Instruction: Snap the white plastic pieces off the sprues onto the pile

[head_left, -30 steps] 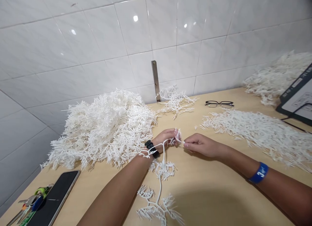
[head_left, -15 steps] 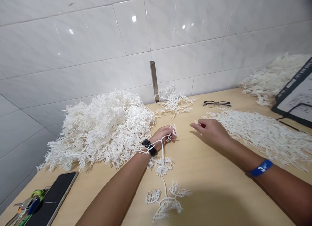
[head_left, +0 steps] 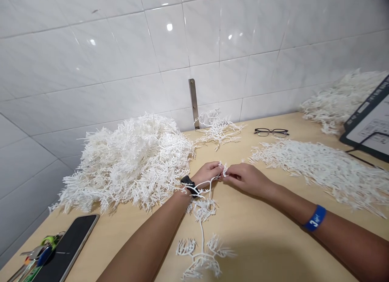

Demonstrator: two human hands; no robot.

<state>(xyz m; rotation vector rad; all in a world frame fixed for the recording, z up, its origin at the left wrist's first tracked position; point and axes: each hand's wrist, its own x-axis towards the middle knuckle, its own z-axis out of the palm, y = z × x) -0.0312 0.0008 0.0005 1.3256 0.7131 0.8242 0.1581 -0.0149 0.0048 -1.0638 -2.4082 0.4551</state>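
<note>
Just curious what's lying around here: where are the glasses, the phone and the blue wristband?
Glasses (head_left: 270, 131): head view, the bridge between the lenses.
Phone (head_left: 74, 245): head view, the dark screen.
Blue wristband (head_left: 315, 217): head view, the middle of the band.

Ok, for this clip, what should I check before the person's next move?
Left hand gripping the white strand: ok.
Right hand pinching the same strand: ok.
Strand off the left wrist: not ok, it lies across the wrist beside the watch.
Lower strand apart from the big pile: ok, it lies on the table.
Phone away from the hands: ok.
Strand free of knots between the hands: cannot tell, the fingers hide it.
</note>
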